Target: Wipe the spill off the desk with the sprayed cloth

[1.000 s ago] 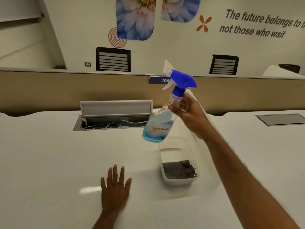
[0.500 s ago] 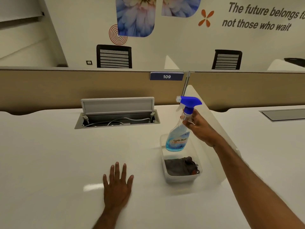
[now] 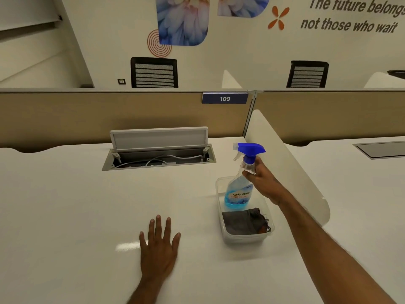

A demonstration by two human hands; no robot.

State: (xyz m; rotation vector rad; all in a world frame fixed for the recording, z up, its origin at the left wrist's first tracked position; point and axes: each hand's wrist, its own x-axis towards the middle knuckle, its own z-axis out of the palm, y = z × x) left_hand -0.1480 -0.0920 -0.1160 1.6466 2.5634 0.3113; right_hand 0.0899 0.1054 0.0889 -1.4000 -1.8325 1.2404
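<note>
A clear plastic tub [image 3: 245, 239] stands on the white desk [image 3: 65, 216] right of centre. A dark grey cloth [image 3: 243, 221] lies crumpled in its near half. My right hand [image 3: 263, 182] grips the neck of a spray bottle [image 3: 240, 191] with blue liquid and a blue trigger head; the bottle's base sits in the tub's far half, nearly upright. My left hand [image 3: 160, 246] lies flat on the desk, palm down, fingers spread, left of the tub. No spill is discernible on the glossy desk.
An open cable tray [image 3: 158, 157] with its lid raised and white wires inside is set in the desk at the back. A beige partition [image 3: 109, 113] labelled 109 runs behind it. A white divider panel [image 3: 291, 165] rises just right of the tub.
My right hand has lowered the spray bottle from mid-air down into the tub's far half and brought it nearly upright. My left hand has stayed flat on the desk.
</note>
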